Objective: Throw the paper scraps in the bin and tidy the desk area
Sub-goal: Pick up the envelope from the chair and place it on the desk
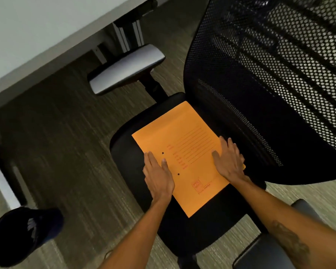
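Note:
An orange envelope [182, 148] with red printed lines and two small holes lies flat on the black seat [128, 156] of an office chair. My left hand [158, 173] rests on the envelope's left edge, fingers spread and flat. On the right edge lies my right hand [228, 162], also flat with its thumb out over the paper. Neither hand is curled around the envelope. No paper scraps or bin show in this view.
The chair's black mesh backrest [270, 84] rises at the right, with a grey armrest [126, 68] at upper left and another [270, 247] at lower right. A white desk edge [47, 41] crosses the upper left. A dark cap-like object [21, 233] sits on the carpet lower left.

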Available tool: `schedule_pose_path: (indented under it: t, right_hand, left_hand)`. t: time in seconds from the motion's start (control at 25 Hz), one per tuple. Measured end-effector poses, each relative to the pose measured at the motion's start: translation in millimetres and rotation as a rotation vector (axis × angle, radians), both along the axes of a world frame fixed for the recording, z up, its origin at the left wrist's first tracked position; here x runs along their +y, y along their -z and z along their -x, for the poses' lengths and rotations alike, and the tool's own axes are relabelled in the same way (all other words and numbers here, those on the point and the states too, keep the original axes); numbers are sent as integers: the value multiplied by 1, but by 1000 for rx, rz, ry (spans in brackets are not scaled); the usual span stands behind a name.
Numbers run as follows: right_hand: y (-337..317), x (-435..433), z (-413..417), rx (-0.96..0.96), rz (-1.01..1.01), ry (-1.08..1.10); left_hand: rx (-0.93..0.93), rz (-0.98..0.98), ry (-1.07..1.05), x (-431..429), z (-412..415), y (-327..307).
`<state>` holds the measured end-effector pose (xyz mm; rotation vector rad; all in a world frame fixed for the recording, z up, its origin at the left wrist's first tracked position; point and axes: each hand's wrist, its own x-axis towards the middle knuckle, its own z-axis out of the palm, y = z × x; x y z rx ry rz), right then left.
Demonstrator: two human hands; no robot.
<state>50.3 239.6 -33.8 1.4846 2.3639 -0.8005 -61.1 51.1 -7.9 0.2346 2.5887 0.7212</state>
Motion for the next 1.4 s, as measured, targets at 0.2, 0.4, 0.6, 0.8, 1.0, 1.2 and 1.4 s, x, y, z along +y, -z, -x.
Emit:
schedule_pose_path:
  t: [0.2,0.4,0.6,0.8,1.0,1.2,1.4]
  right_hand:
    - [9,-3,2,-16,11,44]
    - [-6,-3,8,7,17,151]
    - [-20,6,18,58,65,267]
    - [-34,-10,16,148,39,328]
    - [-44,-25,12,94,64,291]
    - [-45,-27,14,44,150,323]
    - [-53,-32,7,174,266,410]
  left_hand:
    - [-13,-53,-182,8,-7,-4]
    - [-109,-112,-343,3,2,-1]
    - [-137,-185,-351,-8,10,-7]
    - [-65,-198,-360,-16,6,-14]
    - [-127,-227,-442,-20,8,-25]
    - [-139,-221,-418,-27,15,-30]
    - [-117,-233,-383,-43,19,-38]
